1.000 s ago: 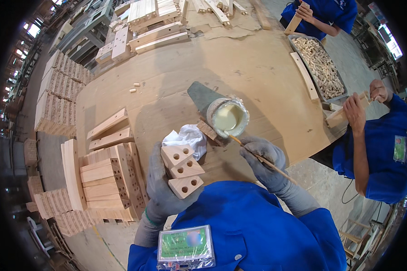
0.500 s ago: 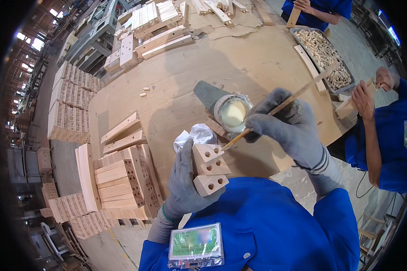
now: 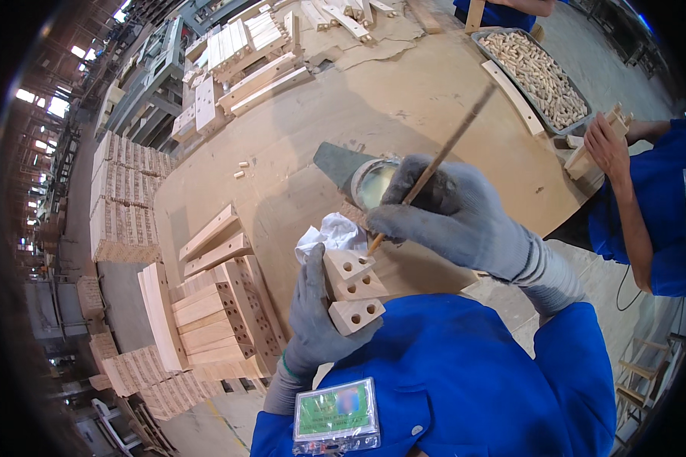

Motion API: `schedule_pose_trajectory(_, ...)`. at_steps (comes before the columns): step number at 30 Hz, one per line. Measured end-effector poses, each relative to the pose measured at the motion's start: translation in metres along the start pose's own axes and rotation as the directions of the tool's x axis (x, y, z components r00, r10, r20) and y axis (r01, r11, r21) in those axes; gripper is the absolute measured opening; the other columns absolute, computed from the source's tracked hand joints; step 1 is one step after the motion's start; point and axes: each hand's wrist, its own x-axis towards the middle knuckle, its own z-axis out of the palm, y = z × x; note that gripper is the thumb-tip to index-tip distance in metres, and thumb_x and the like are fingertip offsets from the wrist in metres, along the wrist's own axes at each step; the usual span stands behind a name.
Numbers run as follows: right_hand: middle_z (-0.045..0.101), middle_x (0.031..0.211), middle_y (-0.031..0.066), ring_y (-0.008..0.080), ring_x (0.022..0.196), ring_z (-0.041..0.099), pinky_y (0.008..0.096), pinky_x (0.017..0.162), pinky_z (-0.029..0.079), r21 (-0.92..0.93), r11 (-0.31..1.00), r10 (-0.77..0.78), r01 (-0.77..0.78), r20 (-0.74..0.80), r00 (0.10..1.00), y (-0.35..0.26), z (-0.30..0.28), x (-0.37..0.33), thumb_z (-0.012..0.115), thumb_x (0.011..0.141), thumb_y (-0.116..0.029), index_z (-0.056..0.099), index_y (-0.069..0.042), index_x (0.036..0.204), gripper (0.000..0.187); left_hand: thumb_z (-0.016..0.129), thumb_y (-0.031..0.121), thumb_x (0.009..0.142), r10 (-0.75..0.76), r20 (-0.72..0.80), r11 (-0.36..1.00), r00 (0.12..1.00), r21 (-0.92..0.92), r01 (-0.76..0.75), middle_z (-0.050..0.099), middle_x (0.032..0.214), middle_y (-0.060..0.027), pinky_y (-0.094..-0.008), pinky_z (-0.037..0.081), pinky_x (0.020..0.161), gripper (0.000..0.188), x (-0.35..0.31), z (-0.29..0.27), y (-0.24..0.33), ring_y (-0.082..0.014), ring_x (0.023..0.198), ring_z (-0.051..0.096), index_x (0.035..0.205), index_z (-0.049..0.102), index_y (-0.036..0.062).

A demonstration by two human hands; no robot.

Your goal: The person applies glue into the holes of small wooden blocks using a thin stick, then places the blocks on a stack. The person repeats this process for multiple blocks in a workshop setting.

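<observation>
My gloved left hand (image 3: 312, 324) is closed around several pale wooden blocks (image 3: 356, 314), stacked with their drilled ends up. Two round holes show in each visible end. In my gloved right hand (image 3: 453, 221), a thin wooden stick (image 3: 453, 141) is pinched between thumb and fingers. It slants down, and its lower tip touches or nearly touches the upper block beside a hole. Just beyond that hand stands a round tub of pale, creamy liquid (image 3: 374, 186), partly hidden by my fingers. A crumpled white cloth (image 3: 334, 234) lies behind the blocks.
Drilled wooden pieces (image 3: 206, 324) are stacked at the left of the brown-covered table (image 3: 282, 175). A tray of dowels (image 3: 537, 80) stands at the far right, near a co-worker's hand (image 3: 608, 148) on a wooden piece. Two loose dowels (image 3: 241, 169) lie left of centre.
My right hand has come nearer and tilted the stick more upright, its tip staying by the upper block. The left hand still holds the blocks. The whole view has shifted slightly.
</observation>
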Motion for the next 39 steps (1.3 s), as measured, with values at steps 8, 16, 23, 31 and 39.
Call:
schedule_pose_trajectory(8,0.066,0.084,0.0078,0.0117,0.077,0.064,0.0240,0.069,0.053,0.127,0.991,0.038,-0.034,-0.025,0.999,-0.005,-0.001,0.003,0.070,0.085,-0.005,0.060,0.003,0.094,0.016,0.087,0.027,0.057,-0.171,0.080,0.981,0.982,-0.074,0.177,0.046,0.131,-0.0274,-0.0419,0.044,0.099,0.115,0.002,-0.003,0.006,-0.0388,0.117,0.053,0.143,0.021,-0.0116)
schedule_pose_trajectory(16,0.066,0.088,0.0095,0.0128,0.081,0.065,0.0257,0.072,0.055,0.124,0.986,0.117,-0.115,-0.006,0.993,0.009,0.006,0.010,0.071,0.083,-0.004,0.058,0.004,0.100,0.022,0.087,0.029,0.058,-0.151,0.122,0.987,0.981,-0.038,0.156,0.040,0.138,-0.0309,-0.0437,0.040,0.104,0.117,0.004,-0.003,0.006,-0.0427,0.125,0.047,0.142,0.019,-0.0136)
schedule_pose_trajectory(23,0.057,0.097,0.0034,0.0100,0.089,0.057,0.0252,0.080,0.047,-0.004,0.999,-0.052,0.052,0.059,0.997,0.002,0.005,0.006,0.070,0.083,0.000,0.059,0.001,0.094,0.016,0.087,0.025,0.057,-0.178,0.126,0.983,0.976,-0.026,0.183,0.043,0.134,-0.0274,-0.0416,0.041,0.102,0.116,0.002,0.001,0.004,-0.0376,0.123,0.049,0.143,0.018,-0.0123)
schedule_pose_trajectory(31,0.057,0.093,0.0019,0.0089,0.087,0.057,0.0245,0.079,0.047,0.090,0.996,0.014,-0.020,0.069,0.997,-0.002,0.000,0.013,0.073,0.082,-0.003,0.059,0.001,0.093,0.017,0.086,0.014,0.055,-0.124,0.124,0.992,0.985,0.023,0.122,0.054,0.123,-0.0183,-0.0364,0.047,0.097,0.113,0.011,0.002,0.006,-0.0259,0.114,0.056,0.143,0.018,-0.0074)
schedule_pose_trajectory(39,0.067,0.087,0.0059,0.0119,0.082,0.063,0.0255,0.075,0.051,0.039,0.997,0.072,-0.065,-0.225,0.972,0.029,-0.034,-0.004,0.070,0.084,-0.011,0.064,0.001,0.098,0.020,0.084,0.014,0.050,-0.165,0.105,0.986,0.981,0.040,0.162,0.056,0.121,-0.0201,-0.0378,0.046,0.097,0.122,0.006,-0.004,-0.008,-0.0282,0.112,0.057,0.146,0.012,-0.0090)
